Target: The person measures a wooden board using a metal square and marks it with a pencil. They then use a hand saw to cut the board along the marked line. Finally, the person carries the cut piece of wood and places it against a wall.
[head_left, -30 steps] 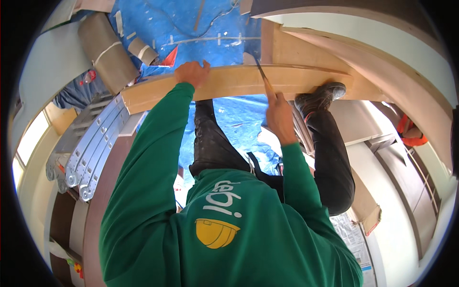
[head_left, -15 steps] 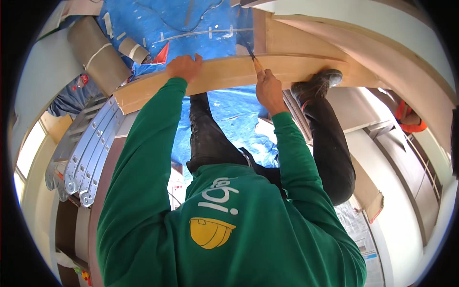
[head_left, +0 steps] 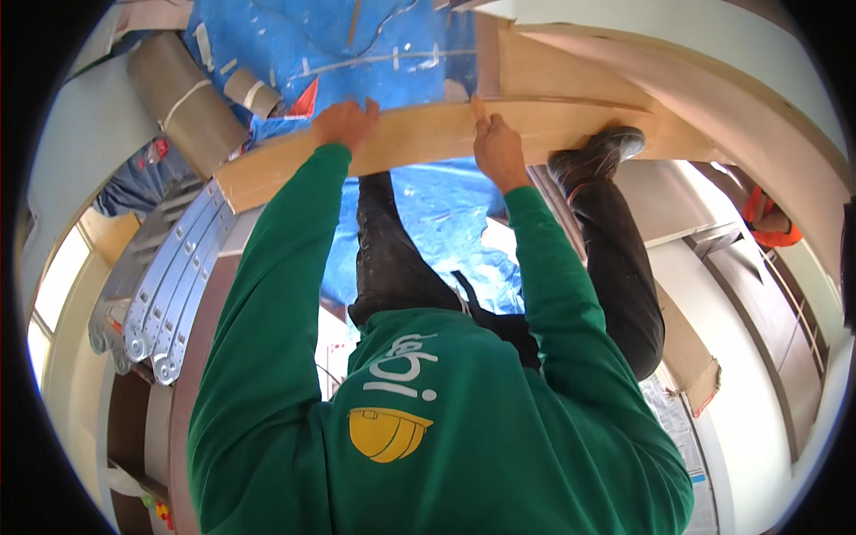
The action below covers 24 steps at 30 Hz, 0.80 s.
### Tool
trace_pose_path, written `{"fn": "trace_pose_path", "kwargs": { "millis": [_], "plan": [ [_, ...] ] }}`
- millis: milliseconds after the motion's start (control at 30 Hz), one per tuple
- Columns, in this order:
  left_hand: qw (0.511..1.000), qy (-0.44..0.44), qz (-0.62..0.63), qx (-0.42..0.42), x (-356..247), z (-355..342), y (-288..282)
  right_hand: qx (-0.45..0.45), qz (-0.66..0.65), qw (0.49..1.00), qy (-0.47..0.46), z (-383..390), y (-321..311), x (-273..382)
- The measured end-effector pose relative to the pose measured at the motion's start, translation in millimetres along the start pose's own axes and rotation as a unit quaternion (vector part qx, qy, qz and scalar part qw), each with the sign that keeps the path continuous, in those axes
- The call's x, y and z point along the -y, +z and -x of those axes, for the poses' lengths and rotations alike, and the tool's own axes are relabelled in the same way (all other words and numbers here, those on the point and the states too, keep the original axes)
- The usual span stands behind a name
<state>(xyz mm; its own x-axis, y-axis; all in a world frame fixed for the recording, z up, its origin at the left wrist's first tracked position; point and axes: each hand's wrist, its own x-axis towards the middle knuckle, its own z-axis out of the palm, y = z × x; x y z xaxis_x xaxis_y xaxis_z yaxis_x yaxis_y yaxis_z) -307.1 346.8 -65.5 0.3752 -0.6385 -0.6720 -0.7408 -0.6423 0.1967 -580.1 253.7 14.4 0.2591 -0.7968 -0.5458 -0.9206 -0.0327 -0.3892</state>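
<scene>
A long light wooden board (head_left: 419,134) lies crosswise above blue sheeting. My left hand (head_left: 343,125) grips its upper edge left of centre. My right hand (head_left: 499,152) is closed on the orange-tan handle of a narrow tool (head_left: 478,109), held at the board near its middle; the blade is hard to make out now. My dark boot (head_left: 596,153) rests against the board toward its right end.
A folded aluminium ladder (head_left: 174,285) and cardboard rolls (head_left: 178,98) lie at left. Blue sheeting (head_left: 339,62) with a cable covers the floor beyond the board. Curved-looking panels (head_left: 713,98) rise at upper right. A person in orange (head_left: 771,232) is at the right.
My right hand and the tool have moved up toward the board's upper edge, and the blade shows less. The board and both hands also sit higher in the picture.
</scene>
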Motion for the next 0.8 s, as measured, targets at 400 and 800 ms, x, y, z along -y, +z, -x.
{"fn": "trace_pose_path", "kwargs": {
  "millis": [400, 800],
  "plan": [
    [0.999, -0.04, -0.012, -0.002, -0.4, -3.9, 3.3, -0.019, 0.066, 0.988, -0.136, 102.0, -43.2, -0.1],
    [1.0, -0.011, -0.009, -0.012, 1.5, 3.5, 2.9, 0.088, -0.074, 0.991, 0.068, 178.9, -115.6, 24.1]
  ]
}}
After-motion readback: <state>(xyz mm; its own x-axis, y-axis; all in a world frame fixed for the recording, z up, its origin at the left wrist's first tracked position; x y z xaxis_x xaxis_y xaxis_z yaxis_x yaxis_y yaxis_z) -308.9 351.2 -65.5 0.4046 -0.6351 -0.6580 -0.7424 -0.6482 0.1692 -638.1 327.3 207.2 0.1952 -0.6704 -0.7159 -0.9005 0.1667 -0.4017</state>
